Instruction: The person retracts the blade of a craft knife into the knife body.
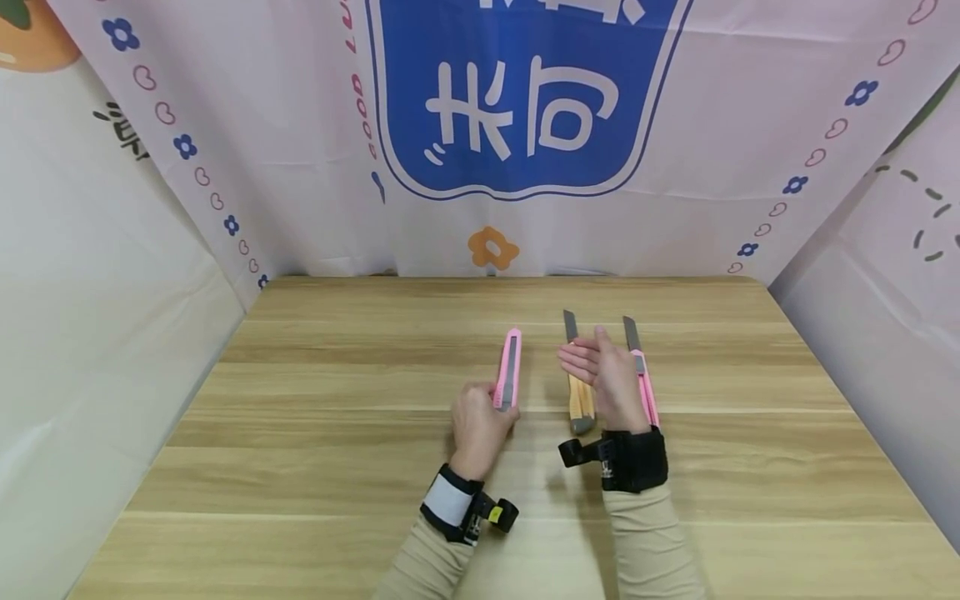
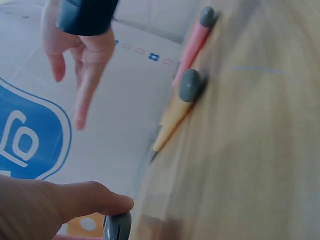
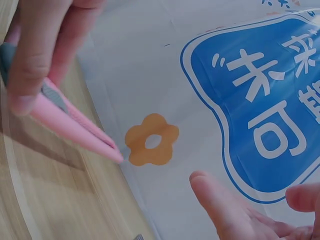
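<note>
Pink utility knife (image 1: pixel 509 367) clamped in the left hand (image 1: pixel 478 421), the grip together at its grey rear end; the knife is raised above the wood-grain tabletop (image 1: pixel 300 467), its tip directed toward the printed backdrop (image 1: pixel 300 192). The right hand (image 1: pixel 611 379) holds nothing, its grip apart with fingers extended, and partly hides a yellow utility knife (image 1: pixel 576 400) and a second pink utility knife (image 1: pixel 649 396). These two lie side by side on the tabletop, blades extended toward the backdrop.
</note>
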{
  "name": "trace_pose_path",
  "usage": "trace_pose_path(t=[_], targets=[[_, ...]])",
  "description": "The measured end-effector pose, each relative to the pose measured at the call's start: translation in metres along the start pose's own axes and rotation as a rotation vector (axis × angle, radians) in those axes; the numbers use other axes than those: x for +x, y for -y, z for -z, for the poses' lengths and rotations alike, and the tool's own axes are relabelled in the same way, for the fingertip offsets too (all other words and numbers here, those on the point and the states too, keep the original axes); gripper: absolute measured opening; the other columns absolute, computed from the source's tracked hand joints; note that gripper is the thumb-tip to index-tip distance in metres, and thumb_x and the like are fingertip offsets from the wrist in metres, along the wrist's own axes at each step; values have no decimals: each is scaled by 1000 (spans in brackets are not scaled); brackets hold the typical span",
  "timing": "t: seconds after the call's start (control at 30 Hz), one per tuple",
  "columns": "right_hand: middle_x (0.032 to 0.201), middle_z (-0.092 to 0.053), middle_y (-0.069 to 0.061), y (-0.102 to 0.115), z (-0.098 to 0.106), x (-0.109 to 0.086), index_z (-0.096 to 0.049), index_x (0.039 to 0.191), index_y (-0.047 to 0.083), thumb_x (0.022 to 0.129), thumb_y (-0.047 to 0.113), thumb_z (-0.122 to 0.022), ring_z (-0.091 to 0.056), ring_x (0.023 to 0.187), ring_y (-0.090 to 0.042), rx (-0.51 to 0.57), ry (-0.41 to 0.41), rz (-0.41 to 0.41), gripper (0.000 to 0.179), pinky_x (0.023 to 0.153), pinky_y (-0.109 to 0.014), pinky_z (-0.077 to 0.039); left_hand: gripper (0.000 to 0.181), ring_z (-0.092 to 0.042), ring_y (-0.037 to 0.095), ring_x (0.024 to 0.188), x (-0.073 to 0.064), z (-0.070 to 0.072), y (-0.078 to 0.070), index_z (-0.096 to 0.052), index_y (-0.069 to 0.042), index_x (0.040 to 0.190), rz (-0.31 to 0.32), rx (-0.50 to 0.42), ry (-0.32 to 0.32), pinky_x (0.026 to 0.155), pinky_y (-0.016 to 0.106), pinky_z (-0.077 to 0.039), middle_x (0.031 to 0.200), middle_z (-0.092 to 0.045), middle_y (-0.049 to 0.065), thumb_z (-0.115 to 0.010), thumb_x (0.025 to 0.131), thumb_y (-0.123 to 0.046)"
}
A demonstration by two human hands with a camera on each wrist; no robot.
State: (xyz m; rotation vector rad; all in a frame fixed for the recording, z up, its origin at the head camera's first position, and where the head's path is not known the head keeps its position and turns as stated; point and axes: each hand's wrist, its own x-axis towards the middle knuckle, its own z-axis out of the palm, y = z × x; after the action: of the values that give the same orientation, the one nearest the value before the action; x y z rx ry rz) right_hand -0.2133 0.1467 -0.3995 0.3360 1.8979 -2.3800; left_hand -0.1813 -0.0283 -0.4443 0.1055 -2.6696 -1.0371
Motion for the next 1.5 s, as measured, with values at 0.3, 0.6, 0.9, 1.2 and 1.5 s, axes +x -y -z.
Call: trace_pose_path(t=[0.3, 0.6, 0.9, 1.2, 1.5], targets=[[128, -62, -26, 5, 5, -2, -48, 129, -10, 105, 38, -31, -73, 97, -14, 44, -21, 13, 57, 89, -27, -61, 32, -58, 18, 61, -5, -8, 4, -75, -2, 88, 58, 54, 30, 50, 27, -48, 74, -65, 9, -89, 61, -13], [105, -72, -7, 8, 7, -3, -46, 131, -11, 105, 39, -32, -73, 95, -11, 37, 7, 41, 59, 90, -26, -60, 26, -54, 19, 62, -4, -9, 3, -73, -4, 81, 67, 130, 42, 50, 30, -47, 73, -61, 8, -88, 63, -16], [114, -71, -12, 8, 8, -5, -44, 132, -10, 105, 39, -31, -72, 99, -12, 26, 20, 36, 58, 92, -25, -59, 25, -53, 19, 62, -4, -7, 2, -71, -3, 77, 62, 146, 63, 50, 29, -44, 72, -61, 9, -88, 64, -17], [112, -71, -11, 11, 9, -6, -44, 132, -10, 105, 38, -33, -72, 97, -9, 17, -14, 30, 56, 91, -24, -60, 24, -51, 19, 61, -4, -7, 2, -71, -2, 78, 49, 150, 79, 49, 28, -43, 73, -60, 9, -87, 66, -16], [105, -70, -7, 9, 8, -9, -52, 129, -4, 99, 26, -53, -69, 85, -3, -210, -146, 52, 42, 85, -18, -61, 29, -50, 18, 65, -4, -1, 0, -67, -1, 77, 29, 168, 136, 49, 26, -42, 79, -59, 10, -87, 66, -18]])
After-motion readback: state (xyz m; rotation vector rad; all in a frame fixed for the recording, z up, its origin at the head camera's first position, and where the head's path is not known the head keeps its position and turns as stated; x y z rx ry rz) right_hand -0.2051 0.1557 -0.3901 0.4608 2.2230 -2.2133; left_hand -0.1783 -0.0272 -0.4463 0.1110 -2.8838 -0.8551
